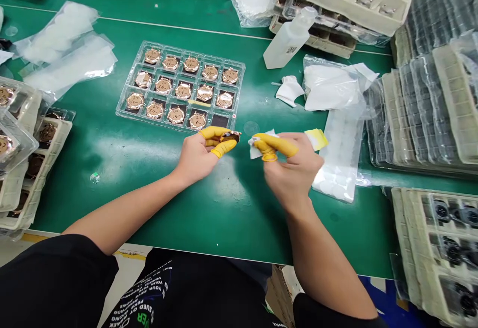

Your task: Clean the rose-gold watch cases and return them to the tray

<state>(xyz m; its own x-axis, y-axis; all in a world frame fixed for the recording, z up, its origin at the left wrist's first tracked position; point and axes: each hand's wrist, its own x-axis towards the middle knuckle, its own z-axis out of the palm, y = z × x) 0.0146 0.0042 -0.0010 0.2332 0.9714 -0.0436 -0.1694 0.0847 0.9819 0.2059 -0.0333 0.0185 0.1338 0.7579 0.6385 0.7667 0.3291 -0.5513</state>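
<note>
The left hand (194, 156) pinches a rose-gold watch case (230, 137) between its yellow-capped fingers at lower centre, just below a plastic tray (128, 76); the right hand's (289, 168) fingers close narrowly on a white wipe (257, 146) just beside it.

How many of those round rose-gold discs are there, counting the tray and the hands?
Rose-gold discs in the clear plastic tray: 14
Rose-gold disc in the left hand: 1
Total: 15
</note>
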